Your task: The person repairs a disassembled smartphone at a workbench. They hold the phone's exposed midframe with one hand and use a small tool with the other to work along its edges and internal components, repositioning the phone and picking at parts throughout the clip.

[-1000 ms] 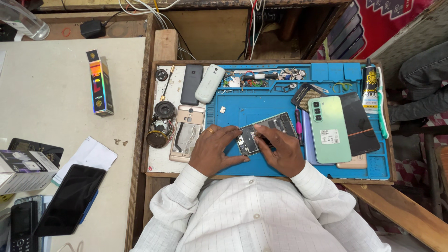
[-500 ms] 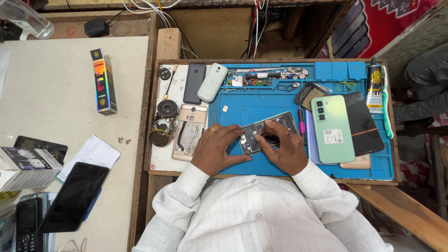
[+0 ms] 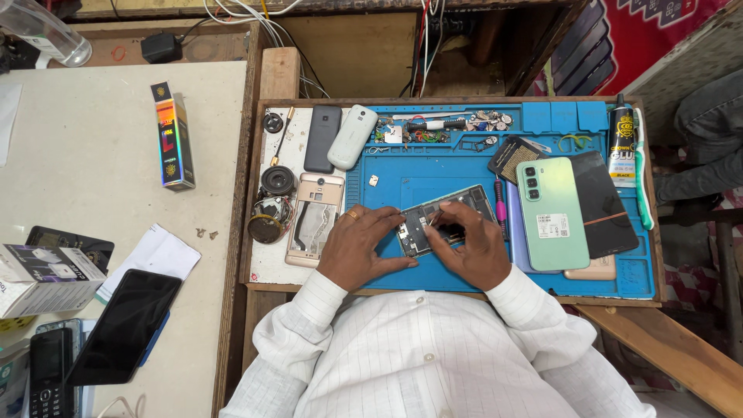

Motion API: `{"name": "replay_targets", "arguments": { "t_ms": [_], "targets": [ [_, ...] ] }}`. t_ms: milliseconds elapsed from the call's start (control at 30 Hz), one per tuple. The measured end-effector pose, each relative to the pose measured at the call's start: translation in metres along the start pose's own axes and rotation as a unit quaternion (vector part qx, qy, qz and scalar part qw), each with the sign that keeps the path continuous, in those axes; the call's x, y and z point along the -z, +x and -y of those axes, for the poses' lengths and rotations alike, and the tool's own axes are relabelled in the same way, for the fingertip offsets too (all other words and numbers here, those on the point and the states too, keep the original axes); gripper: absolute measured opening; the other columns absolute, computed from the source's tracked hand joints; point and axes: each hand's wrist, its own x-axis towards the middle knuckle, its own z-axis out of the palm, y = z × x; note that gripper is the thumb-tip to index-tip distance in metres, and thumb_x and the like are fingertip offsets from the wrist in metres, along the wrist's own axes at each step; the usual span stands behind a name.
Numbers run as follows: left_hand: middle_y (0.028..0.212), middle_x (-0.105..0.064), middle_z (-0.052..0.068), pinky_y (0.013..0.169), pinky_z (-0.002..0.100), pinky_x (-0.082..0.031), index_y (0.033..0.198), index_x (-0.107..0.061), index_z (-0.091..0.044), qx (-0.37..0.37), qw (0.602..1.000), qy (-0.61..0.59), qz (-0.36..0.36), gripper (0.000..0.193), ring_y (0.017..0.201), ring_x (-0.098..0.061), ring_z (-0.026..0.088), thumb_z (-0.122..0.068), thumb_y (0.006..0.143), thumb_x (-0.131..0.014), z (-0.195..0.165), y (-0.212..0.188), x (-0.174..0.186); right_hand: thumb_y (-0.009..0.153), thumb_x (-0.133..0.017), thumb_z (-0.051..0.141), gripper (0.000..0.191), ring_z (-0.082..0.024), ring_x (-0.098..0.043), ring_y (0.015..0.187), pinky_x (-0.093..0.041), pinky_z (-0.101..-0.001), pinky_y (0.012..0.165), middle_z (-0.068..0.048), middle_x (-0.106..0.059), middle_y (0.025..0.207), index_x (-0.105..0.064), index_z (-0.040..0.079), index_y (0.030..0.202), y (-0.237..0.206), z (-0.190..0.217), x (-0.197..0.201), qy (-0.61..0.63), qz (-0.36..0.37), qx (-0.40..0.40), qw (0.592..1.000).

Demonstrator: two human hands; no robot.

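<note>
An opened phone body [image 3: 457, 207] with its circuit boards showing lies tilted on the blue repair mat [image 3: 418, 174]. My left hand [image 3: 364, 246] rests on the phone's left end, a ring on one finger, fingers bent over its edge. My right hand [image 3: 467, 244] covers the phone's lower middle, fingertips pressed onto its inside. Whether a small tool sits in that hand is hidden. A pale green phone back [image 3: 551, 213] lies face down just to the right, on top of a dark panel [image 3: 604, 205].
A gold phone frame [image 3: 313, 219], a dark phone [image 3: 322, 138] and a white handset [image 3: 352, 137] lie left of the mat, by round coils [image 3: 276, 180]. Small parts [image 3: 457, 124] line the mat's top edge. A glue tube [image 3: 621, 145] stands far right. A box [image 3: 172, 135] and phones [image 3: 124, 325] sit on the left table.
Both hands stay on the opened phone; the right hand's fingers have shifted slightly over its inside. The camera has drifted a little.
</note>
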Motion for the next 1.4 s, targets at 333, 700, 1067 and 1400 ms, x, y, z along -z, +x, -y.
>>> {"name": "replay_targets", "arguments": {
  "t_ms": [333, 700, 1067, 1400],
  "targets": [
    [0.129, -0.068, 0.003, 0.087, 0.041, -0.052, 0.122, -0.074, -0.01, 0.003, 1.0, -0.001, 0.007, 0.077, 0.101, -0.061, 0.027, -0.062, 0.067, -0.085, 0.0005, 0.0011, -0.0001, 0.096, -0.072, -0.001, 0.054, -0.027, -0.079, 0.095, -0.067, -0.0363, 0.079, -0.017, -0.075, 0.103, -0.039, 0.009, 0.137, -0.0028, -0.0051, -0.0015, 0.066, 0.015, 0.008, 0.998],
    [0.13, -0.068, 0.004, 0.088, 0.041, -0.052, 0.122, -0.074, -0.01, 0.003, 1.0, -0.004, 0.009, 0.076, 0.102, -0.061, 0.028, -0.062, 0.068, -0.085, 0.0, 0.0001, 0.0006, 0.091, -0.078, 0.001, 0.055, -0.025, -0.079, 0.085, -0.065, -0.0346, 0.068, -0.015, -0.075, 0.093, -0.042, 0.009, 0.132, -0.0027, -0.0018, -0.002, -0.007, 0.006, -0.007, 1.0],
    [0.129, -0.068, 0.003, 0.088, 0.041, -0.052, 0.121, -0.074, -0.01, -0.002, 1.0, -0.003, 0.003, 0.075, 0.101, -0.061, 0.028, -0.061, 0.068, -0.085, 0.0003, 0.0004, 0.0005, 0.091, -0.08, 0.004, 0.058, -0.026, -0.079, 0.086, -0.065, -0.0348, 0.072, -0.015, -0.075, 0.095, -0.04, 0.008, 0.133, -0.0038, -0.0041, -0.0036, -0.022, -0.003, -0.041, 0.999],
    [0.13, -0.068, 0.003, 0.089, 0.041, -0.052, 0.121, -0.075, -0.01, -0.002, 1.0, 0.0, -0.003, 0.075, 0.102, -0.061, 0.027, -0.061, 0.067, -0.086, 0.0005, -0.0007, -0.0006, 0.092, -0.076, 0.001, 0.058, -0.027, -0.078, 0.089, -0.065, -0.0356, 0.072, -0.018, -0.074, 0.099, -0.037, 0.007, 0.134, -0.003, -0.005, -0.0031, 0.009, 0.001, 0.003, 1.0]
  ]
}}
